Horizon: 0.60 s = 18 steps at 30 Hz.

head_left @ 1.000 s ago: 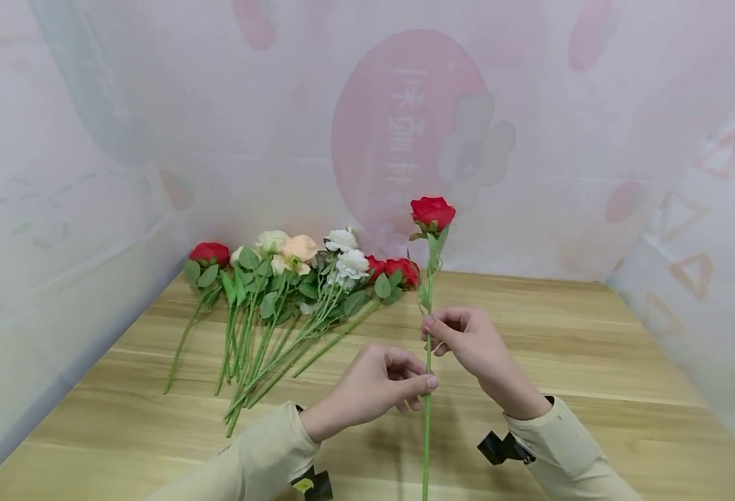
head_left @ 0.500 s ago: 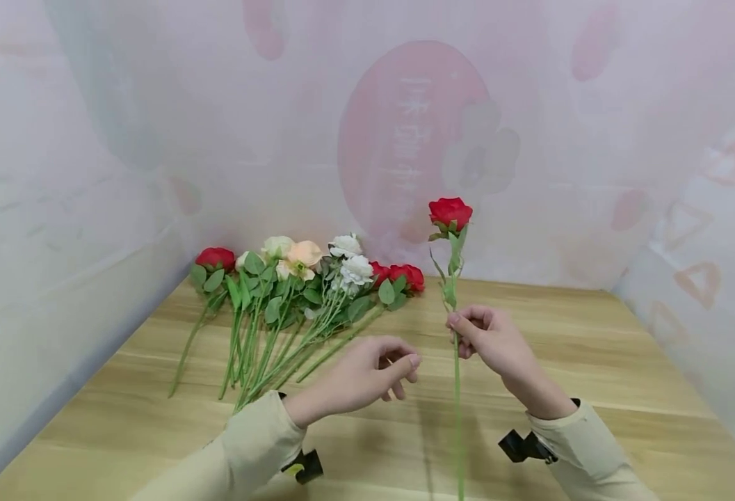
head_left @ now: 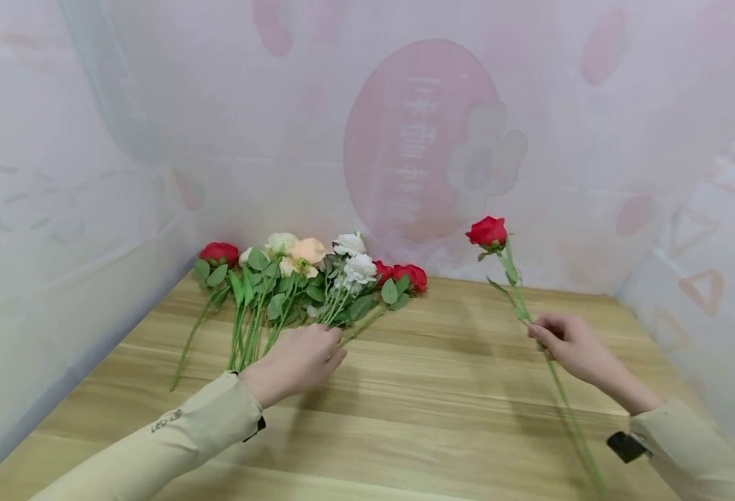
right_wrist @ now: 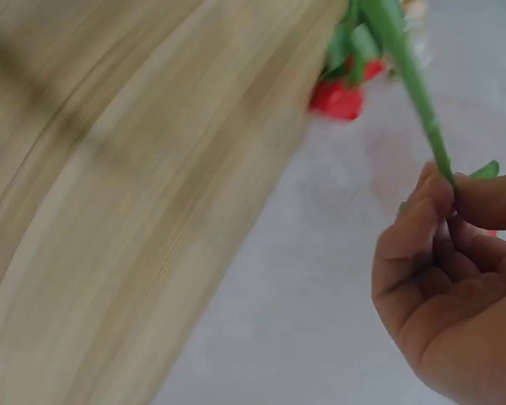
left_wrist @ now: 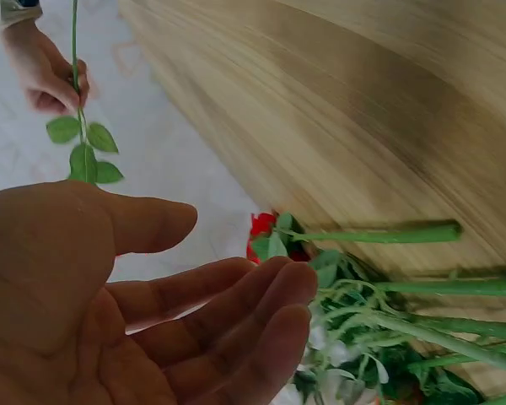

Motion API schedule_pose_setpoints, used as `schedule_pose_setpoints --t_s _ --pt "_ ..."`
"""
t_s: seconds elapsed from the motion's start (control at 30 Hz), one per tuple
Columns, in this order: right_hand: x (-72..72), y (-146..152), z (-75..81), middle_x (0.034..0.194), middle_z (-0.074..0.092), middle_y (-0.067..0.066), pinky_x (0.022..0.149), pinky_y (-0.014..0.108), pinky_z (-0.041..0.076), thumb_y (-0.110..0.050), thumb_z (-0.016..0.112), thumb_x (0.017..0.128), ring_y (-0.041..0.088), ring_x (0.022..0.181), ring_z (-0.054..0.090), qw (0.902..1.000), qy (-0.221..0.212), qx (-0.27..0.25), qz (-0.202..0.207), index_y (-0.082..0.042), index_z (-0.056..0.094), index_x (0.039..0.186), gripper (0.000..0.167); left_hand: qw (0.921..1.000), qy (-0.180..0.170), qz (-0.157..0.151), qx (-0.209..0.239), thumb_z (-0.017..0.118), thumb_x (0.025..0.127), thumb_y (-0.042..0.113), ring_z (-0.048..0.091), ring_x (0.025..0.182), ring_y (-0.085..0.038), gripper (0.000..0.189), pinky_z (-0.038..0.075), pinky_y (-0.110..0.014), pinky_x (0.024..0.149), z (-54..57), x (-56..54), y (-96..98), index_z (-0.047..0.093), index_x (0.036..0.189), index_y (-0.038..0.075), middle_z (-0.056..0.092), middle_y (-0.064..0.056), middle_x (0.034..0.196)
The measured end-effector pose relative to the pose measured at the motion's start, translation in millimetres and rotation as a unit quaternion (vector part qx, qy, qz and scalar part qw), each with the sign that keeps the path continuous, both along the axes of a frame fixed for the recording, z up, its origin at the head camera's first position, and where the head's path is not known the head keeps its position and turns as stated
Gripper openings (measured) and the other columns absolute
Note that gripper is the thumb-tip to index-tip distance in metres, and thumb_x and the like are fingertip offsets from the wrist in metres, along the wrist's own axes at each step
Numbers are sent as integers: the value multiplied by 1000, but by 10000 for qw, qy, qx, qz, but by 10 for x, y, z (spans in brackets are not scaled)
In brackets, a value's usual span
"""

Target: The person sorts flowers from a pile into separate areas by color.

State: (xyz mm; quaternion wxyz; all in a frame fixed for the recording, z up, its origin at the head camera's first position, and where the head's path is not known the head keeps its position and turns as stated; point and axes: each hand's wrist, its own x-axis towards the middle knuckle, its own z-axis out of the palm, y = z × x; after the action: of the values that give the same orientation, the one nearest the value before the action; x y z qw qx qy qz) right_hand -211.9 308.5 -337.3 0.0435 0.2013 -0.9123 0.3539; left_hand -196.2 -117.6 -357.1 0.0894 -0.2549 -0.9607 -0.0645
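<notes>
My right hand (head_left: 576, 351) pinches the green stem of a red rose (head_left: 487, 232) between thumb and fingers. The rose leans to the left, its stem running down to the right. In the right wrist view the pinched stem (right_wrist: 413, 80) passes between thumb and fingertips. Over the stems of the flower pile, my left hand (head_left: 298, 362) reaches down with nothing in its grasp. Its fingers (left_wrist: 278, 312) are loosely bent and apart from the thumb in the left wrist view. Near them lie white flowers (head_left: 357, 270) and red roses (head_left: 409, 277) with green stems.
A peach flower (head_left: 308, 252), cream blooms (head_left: 281, 243) and another red rose (head_left: 220, 252) lie further left on the wooden table (head_left: 405, 431). Printed cloth walls (head_left: 267, 139) surround the table's back and sides.
The left hand has let go of the rose stem and moved left to the flower pile. The right hand has carried the rose to the right, and its bloom now tilts left.
</notes>
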Motion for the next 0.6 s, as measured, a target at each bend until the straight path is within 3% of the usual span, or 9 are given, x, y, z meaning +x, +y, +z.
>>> schedule_pose_setpoints --t_s 0.17,0.27,0.37,0.5,0.6 --pt "-37 564 -164 61 48 -1 45 29 34 -5 55 101 9 46 37 9895 901 1019 -490 -8 60 79 22 9997 -197 166 -30 63 97 24 45 49 -13 30 41 -35 43 -44 -41 -64 51 71 15 44 2 60" --pt "-75 932 -301 60 46 -3 45 28 32 0 55 99 8 47 35 9796 1154 1439 -793 -6 60 77 23 9994 -282 212 -49 63 97 24 44 48 -13 32 40 -34 42 -55 -44 -66 49 69 15 44 1 59" --pt "-120 1268 -420 54 39 -4 46 28 31 5 57 95 8 45 32 9684 1410 1805 -991 -8 53 65 33 9993 -275 225 -79 62 97 22 42 47 -14 35 38 -32 40 -55 -50 -55 48 66 15 43 0 57" --pt "-172 1566 -473 51 37 -3 47 29 32 8 59 91 11 45 33 9633 1224 2111 -1120 -8 45 56 41 9994 -231 232 -101 62 96 21 39 46 -13 38 35 -32 38 -47 -58 -40 46 63 14 42 -1 55" --pt "-211 1678 -469 55 50 1 47 34 40 9 62 85 16 47 45 9633 976 2240 -1112 14 52 77 14 9992 -267 269 -152 62 96 22 37 45 -12 39 35 -32 38 -37 -64 -32 46 61 14 41 -1 54"
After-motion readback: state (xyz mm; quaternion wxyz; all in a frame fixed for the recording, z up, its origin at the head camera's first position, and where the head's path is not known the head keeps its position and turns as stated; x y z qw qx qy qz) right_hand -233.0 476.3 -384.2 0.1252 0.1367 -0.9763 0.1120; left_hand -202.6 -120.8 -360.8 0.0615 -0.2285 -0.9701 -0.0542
